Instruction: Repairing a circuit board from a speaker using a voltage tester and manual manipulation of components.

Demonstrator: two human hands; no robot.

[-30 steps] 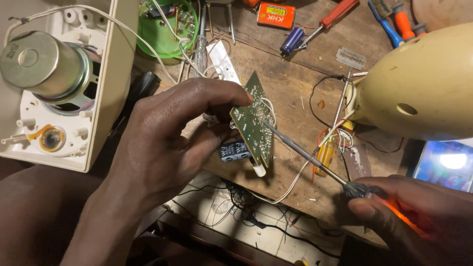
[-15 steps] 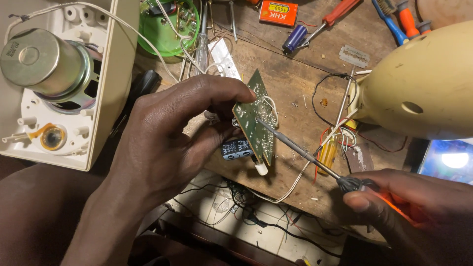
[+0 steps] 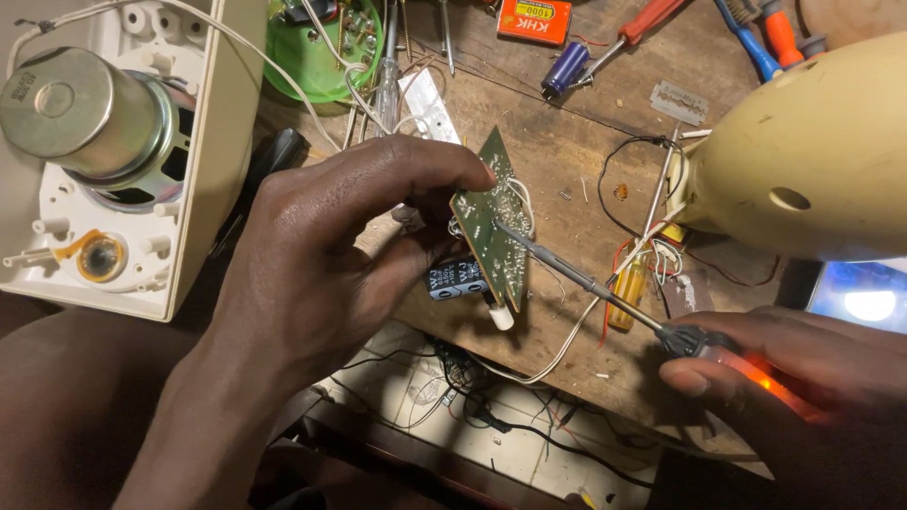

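My left hand pinches the green circuit board on edge above the wooden bench, hemmed in by the speaker housing at left and the cream lamp shade at right; little free room between. My right hand is closed around the soldering iron, tip touching the board. Since half a second ago, hardly anything has shifted
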